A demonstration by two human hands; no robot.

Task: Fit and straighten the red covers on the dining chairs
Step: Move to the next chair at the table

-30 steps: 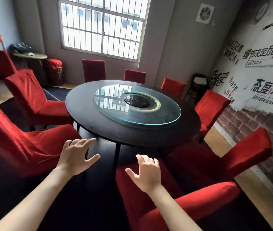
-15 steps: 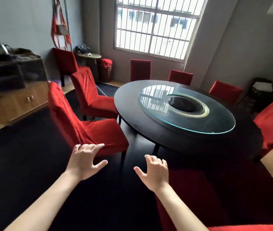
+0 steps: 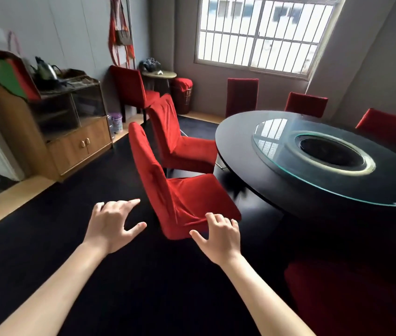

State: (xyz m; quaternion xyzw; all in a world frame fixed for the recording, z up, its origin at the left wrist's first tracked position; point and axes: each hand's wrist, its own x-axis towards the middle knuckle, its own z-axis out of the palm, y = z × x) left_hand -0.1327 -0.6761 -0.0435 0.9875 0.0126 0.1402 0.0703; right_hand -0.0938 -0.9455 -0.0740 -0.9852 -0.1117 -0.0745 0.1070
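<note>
A dining chair in a red cover [image 3: 177,190] stands just ahead of me, its seat facing the round black table [image 3: 259,170]. The cover is wrinkled on the seat. My left hand [image 3: 112,224] hovers open to the left of the chair's seat, holding nothing. My right hand [image 3: 218,235] is open with fingers spread, in front of the seat's near corner; whether it touches the fabric I cannot tell. A second red-covered chair [image 3: 175,139] stands behind the first. More red-covered chairs [image 3: 241,95] ring the far side of the table.
A glass turntable [image 3: 289,151] lies on the table. A wooden cabinet [image 3: 71,132] with clutter on top stands at the left wall. Another red chair [image 3: 131,90], a small round side table [image 3: 159,75] and a red-topped basket [image 3: 182,93] sit near the window. Dark carpet covers the floor.
My view has swung left, away from the table and towards the cabinet side. The near red chair now sits centred before my hands, which stay open and raised.
</note>
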